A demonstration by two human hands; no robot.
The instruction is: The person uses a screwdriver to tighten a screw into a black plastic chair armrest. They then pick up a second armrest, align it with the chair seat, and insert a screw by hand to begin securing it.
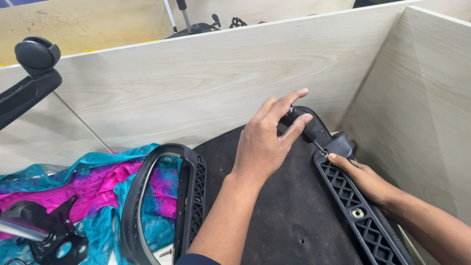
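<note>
Left hand (262,142) grip closed on screwdriver (305,126); right hand (365,177) fingers flat, steadying armrest bracket (360,206). Keep tip square in the screw.

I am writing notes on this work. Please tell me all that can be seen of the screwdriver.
The screwdriver has a thick black handle and a thin metal shaft. It is tilted, tip pointing down and right into the black ribbed plastic armrest bracket. The left hand wraps the handle; the right hand rests on the bracket, its fingertip beside the tip.
</note>
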